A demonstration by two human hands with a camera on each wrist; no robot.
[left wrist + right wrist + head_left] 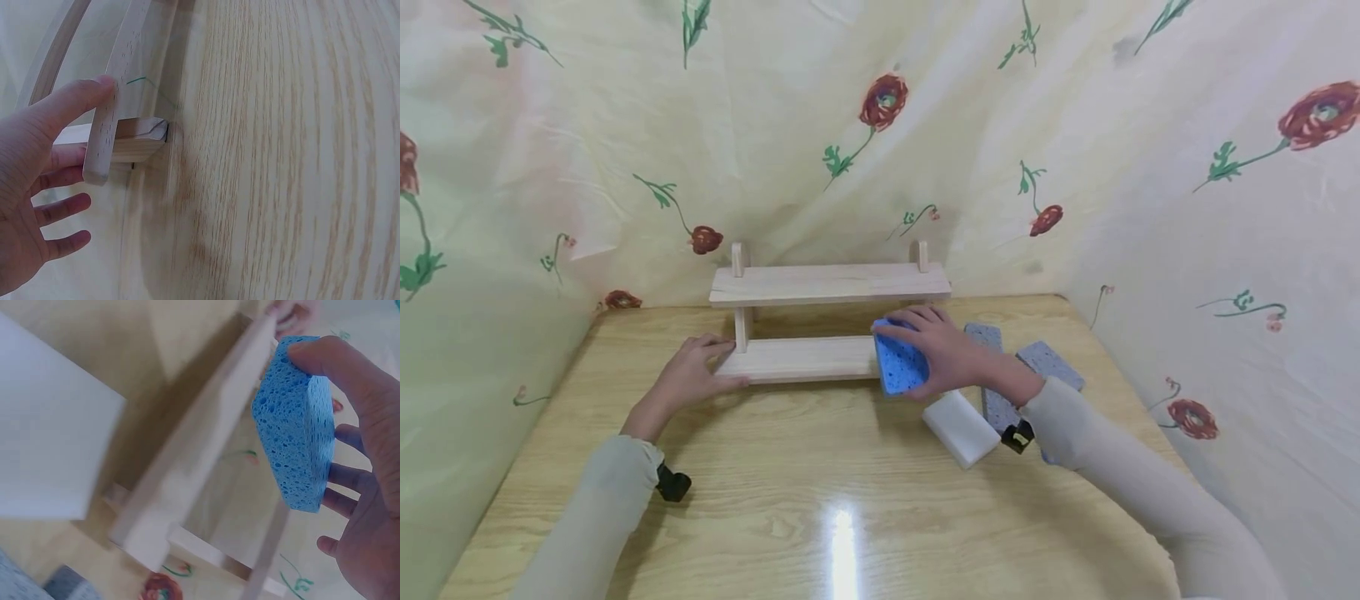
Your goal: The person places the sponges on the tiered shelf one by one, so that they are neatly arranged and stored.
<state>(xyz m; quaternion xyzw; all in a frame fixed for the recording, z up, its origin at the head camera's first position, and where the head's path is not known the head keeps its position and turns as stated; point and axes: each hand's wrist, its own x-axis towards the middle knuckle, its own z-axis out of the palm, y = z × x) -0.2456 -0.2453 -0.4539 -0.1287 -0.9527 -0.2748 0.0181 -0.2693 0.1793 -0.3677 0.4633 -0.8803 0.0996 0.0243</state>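
Note:
A small two-tier wooden shelf (820, 287) stands at the back of the table. My left hand (692, 375) grips the left end of its lower board (103, 140), with the thumb on the front edge and fingers behind. A blue sponge (901, 360) with dark pores is pinched between the thumb and fingers of my right hand (951, 350). It is held in front of the right part of the lower board, and the right wrist view shows the sponge (290, 425) clear of the wood.
Below my right hand a white foam block (962, 429) lies on the wood-grain table (760, 500). Two grey speckled sponges (985, 337) (1051, 365) lie further right, and a bit of blue shows beneath my right sleeve. A flowered cloth (805, 150) hangs behind the shelf and along the sides.

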